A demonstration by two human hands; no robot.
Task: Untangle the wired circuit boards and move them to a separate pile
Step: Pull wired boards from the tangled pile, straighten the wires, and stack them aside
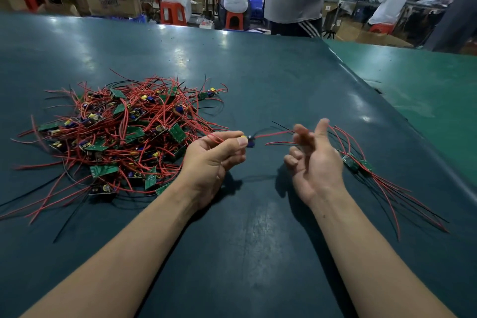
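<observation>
Pinching wired board (249,141) in left hand (214,160) grip; right hand (316,160) open, empty.

Two hands over one dark green table (258,80): left hand (214,160), right hand (316,162). One circuit board (249,141) pinched by the left, small and partly hidden. Two piles: one big tangle (121,131) on the left, boards far too many and too overlapped for a count; one small pile (357,164) on the right, apparently two green boards, exact number unclear. Red and black wires beyond counting. Three red stools (173,13) plainly visible beyond the table.
</observation>
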